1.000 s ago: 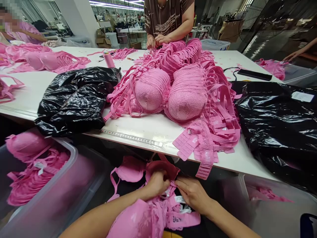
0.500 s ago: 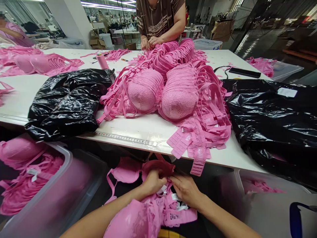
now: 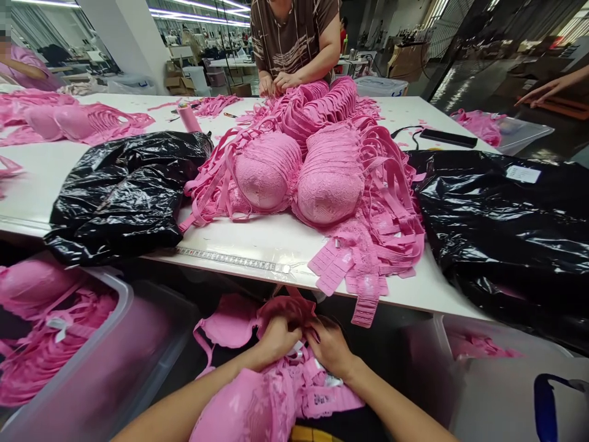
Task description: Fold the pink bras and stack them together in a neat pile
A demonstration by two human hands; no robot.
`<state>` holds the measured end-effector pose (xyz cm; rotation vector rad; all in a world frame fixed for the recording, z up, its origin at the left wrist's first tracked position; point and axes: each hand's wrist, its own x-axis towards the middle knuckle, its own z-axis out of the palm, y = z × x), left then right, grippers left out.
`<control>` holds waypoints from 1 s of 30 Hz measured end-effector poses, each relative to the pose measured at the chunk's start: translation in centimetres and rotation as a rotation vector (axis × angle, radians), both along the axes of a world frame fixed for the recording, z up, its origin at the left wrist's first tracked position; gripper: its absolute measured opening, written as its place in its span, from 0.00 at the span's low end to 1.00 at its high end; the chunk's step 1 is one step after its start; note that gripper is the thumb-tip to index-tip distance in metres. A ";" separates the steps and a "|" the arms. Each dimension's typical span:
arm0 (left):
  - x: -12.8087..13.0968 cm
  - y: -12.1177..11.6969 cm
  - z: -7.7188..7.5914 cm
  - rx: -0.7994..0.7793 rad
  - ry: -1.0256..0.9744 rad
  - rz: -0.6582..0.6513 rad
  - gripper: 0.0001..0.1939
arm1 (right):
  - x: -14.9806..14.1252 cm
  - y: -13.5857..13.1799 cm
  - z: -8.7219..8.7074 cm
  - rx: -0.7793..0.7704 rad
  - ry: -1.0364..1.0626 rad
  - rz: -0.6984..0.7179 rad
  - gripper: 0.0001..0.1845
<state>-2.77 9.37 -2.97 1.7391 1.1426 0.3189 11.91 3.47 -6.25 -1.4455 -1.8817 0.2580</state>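
Observation:
Below the table edge, my left hand [image 3: 280,339] is closed on the darker cup of a pink bra [image 3: 230,324]. Close beside it, my right hand [image 3: 329,345] pinches the same bra at its side, fingertips partly hidden in the fabric. Another pink bra [image 3: 242,405] lies across my lap, under my forearms, with lace, white tags and a hook band [image 3: 332,400] showing. On the table above my hands rests a long nested stack of pink bras [image 3: 329,184], with straps and pink paper tags [image 3: 332,264] hanging toward the edge.
Black plastic bags lie left [image 3: 124,190] and right [image 3: 506,233] on the white table [image 3: 257,239]. A measuring tape [image 3: 230,259] runs along its edge. Clear bins of pink pieces stand left [image 3: 124,313] and right [image 3: 442,337]. Across the table a person [image 3: 294,43] handles the stack.
My right hand has shifted left and slightly up, closer to my left hand, its fingers now more bent into the bra. Another person's arm has appeared at the far right.

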 end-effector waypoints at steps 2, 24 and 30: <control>-0.6 0.1 0.5 0.128 -0.024 -0.112 0.12 | 0.1 0.1 -0.2 0.001 0.017 0.005 0.08; -1.3 0.4 0.8 0.434 0.370 -0.211 0.17 | 0.8 0.0 1.3 -0.304 0.212 0.016 0.12; 0.0 2.3 2.1 0.319 0.419 -0.309 0.23 | 0.7 0.4 1.5 -0.306 0.180 -0.004 0.12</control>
